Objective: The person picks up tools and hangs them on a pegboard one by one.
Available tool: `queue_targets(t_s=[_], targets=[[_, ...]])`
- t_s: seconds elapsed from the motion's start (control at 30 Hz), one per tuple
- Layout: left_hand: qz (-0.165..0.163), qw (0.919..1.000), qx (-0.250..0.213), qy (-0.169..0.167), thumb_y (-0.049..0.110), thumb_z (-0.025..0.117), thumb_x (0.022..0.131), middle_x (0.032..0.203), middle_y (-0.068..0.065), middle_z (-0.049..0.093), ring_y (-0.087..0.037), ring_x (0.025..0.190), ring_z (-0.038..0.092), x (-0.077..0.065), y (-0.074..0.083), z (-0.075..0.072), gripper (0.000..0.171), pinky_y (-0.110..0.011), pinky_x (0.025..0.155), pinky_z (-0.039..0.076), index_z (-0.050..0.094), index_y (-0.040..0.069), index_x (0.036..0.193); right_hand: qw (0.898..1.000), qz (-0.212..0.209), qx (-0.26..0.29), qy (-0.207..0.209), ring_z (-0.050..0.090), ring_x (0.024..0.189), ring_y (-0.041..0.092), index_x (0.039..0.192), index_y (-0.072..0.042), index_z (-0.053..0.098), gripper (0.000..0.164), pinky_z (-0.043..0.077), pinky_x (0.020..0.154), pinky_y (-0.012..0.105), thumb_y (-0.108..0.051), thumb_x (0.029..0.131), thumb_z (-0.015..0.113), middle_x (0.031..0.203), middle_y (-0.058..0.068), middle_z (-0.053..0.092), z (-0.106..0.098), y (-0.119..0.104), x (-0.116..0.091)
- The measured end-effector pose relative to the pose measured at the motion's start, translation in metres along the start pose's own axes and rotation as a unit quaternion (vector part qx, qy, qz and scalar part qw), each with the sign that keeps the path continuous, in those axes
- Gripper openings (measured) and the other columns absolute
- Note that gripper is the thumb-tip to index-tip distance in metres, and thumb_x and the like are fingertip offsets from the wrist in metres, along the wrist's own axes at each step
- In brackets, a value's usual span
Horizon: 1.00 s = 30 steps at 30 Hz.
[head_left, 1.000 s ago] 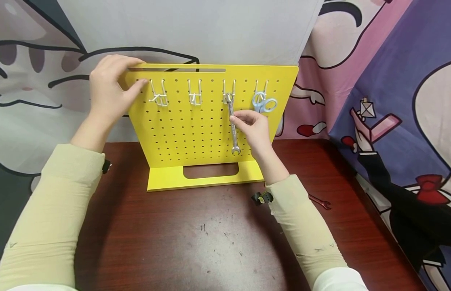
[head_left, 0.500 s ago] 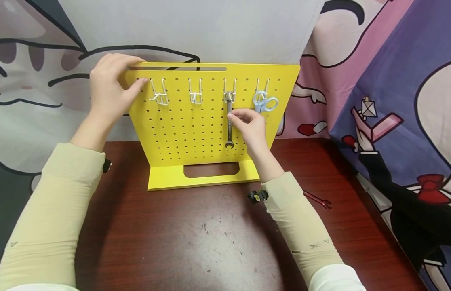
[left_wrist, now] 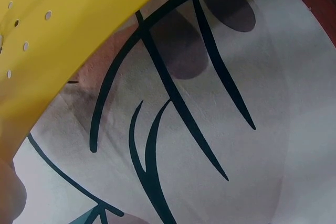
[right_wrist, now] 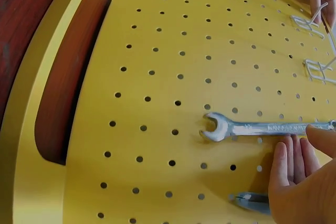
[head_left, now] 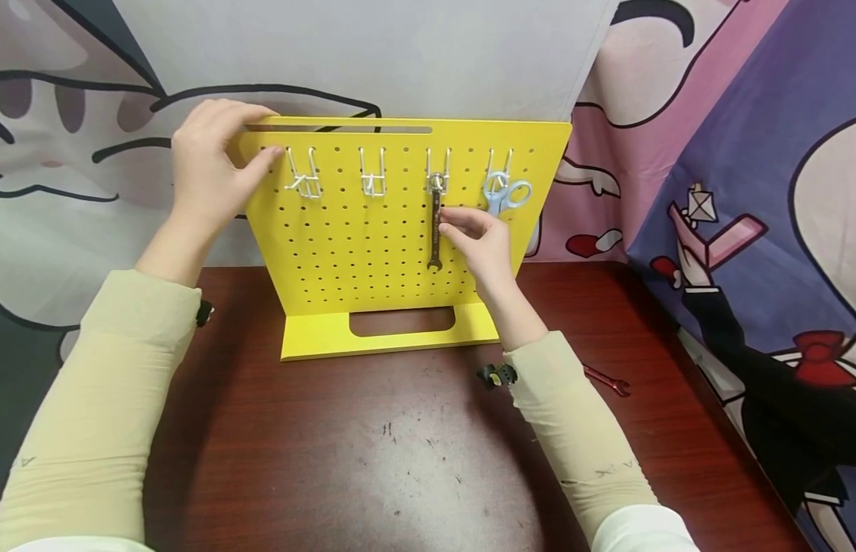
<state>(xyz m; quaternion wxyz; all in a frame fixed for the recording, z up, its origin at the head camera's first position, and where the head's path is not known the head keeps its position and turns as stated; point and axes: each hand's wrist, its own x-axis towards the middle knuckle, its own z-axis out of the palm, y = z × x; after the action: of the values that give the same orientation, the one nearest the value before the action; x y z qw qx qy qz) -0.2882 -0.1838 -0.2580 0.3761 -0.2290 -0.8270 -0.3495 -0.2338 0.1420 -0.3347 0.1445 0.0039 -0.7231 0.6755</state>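
My left hand [head_left: 217,157] grips the upper left corner of a yellow pegboard [head_left: 345,268], thumb in front and fingers over the top edge. A silver combination wrench [head_left: 435,230] hangs by its ring end from the third white hook [head_left: 438,165], open end down. My right hand [head_left: 479,241] is beside the shaft, thumb and fingertips right at its edge. In the right wrist view the thumb overlaps the wrench [right_wrist: 252,128], and the straight fingers lie just below it. Light blue scissors [head_left: 500,192] hang on the rightmost hook.
Two white hooks [head_left: 304,172] on the board's left hold nothing. A red wrench [head_left: 607,379] lies on the dark wooden table [head_left: 359,445], partly hidden by my right forearm. A printed cloth backdrop [head_left: 718,153] stands behind and to the right.
The wrench's lower end has swung left until it hangs nearly vertical. My right thumb has shifted from the front of the shaft to its right edge. My left hand stays on the corner.
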Motion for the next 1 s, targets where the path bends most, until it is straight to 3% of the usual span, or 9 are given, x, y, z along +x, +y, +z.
queue_targets(t_s=[0.1, 0.3, 0.63, 1.0], targets=[[0.0, 1.0, 0.001, 0.0, 0.008, 0.08, 0.093, 0.121, -0.019, 0.077, -0.037, 0.117, 0.065, 0.0, -0.001, 0.0, 0.031, -0.034, 0.107, 0.044, 0.077, 0.004, 0.124, 1.0, -0.002, 0.014, -0.009, 0.073, 0.09, 0.0, 0.124, 0.009, 0.072, 0.031, 0.059, 0.088, 0.018, 0.004, 0.094, 0.075, 0.108, 0.006, 0.082, -0.006, -0.001, -0.003], [0.0, 1.0, 0.003, 0.002, 0.008, 0.08, 0.093, 0.12, -0.019, 0.077, -0.036, 0.117, 0.065, -0.001, -0.002, 0.0, 0.031, -0.034, 0.107, 0.044, 0.077, 0.004, 0.123, 1.0, -0.012, 0.002, -0.017, 0.074, 0.09, 0.0, 0.123, 0.011, 0.072, 0.03, 0.059, 0.086, 0.017, 0.003, 0.095, 0.074, 0.091, -0.019, 0.076, -0.023, -0.003, -0.01], [-0.001, 1.0, 0.0, -0.001, 0.007, 0.08, 0.092, 0.121, -0.019, 0.077, -0.037, 0.117, 0.065, -0.001, -0.001, 0.0, 0.031, -0.034, 0.107, 0.044, 0.077, 0.004, 0.124, 0.999, -0.016, -0.045, -0.024, 0.072, 0.087, 0.0, 0.118, 0.011, 0.072, 0.026, 0.058, 0.085, 0.015, -0.001, 0.095, 0.075, 0.092, -0.019, 0.076, -0.067, 0.007, -0.025], [0.003, 1.0, 0.0, -0.002, 0.007, 0.079, 0.093, 0.121, -0.019, 0.077, -0.036, 0.117, 0.065, 0.0, -0.002, 0.001, 0.031, -0.034, 0.107, 0.044, 0.077, 0.004, 0.124, 0.988, 0.009, -0.152, -0.029, 0.071, 0.087, -0.006, 0.117, 0.01, 0.073, 0.029, 0.056, 0.082, 0.01, -0.007, 0.095, 0.077, 0.087, -0.026, 0.074, -0.119, 0.026, -0.043]])
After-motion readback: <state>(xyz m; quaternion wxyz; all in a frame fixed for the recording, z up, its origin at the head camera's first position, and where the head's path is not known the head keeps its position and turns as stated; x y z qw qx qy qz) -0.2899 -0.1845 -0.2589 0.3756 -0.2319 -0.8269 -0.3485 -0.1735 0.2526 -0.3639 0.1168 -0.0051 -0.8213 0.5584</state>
